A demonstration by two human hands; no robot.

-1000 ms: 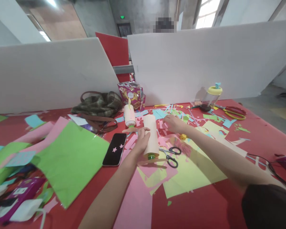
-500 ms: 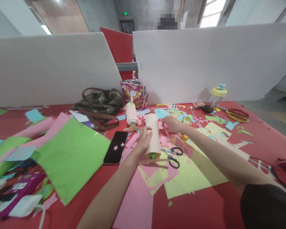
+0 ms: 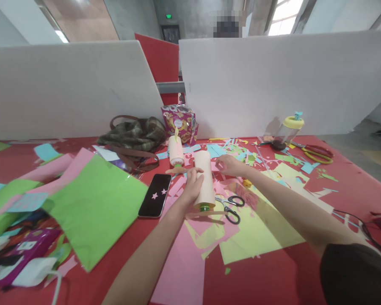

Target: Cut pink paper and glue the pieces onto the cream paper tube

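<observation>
Paper tube [image 3: 206, 188], found well back from the near edge of the table [image 3: 257, 279], is held at its left side by the part-curled left hand [image 3: 193, 185] and should be gripped lightly to prevent denting, while whether anything is pinched in the half-closed right hand [image 3: 229, 164] cannot be told.

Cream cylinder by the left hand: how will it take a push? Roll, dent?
The cream cylinder could roll, given its smooth, round side, though the flat tan piece at its near end may check that. Its skin looks like paper, so a hard squeeze would probably crease it.
</observation>
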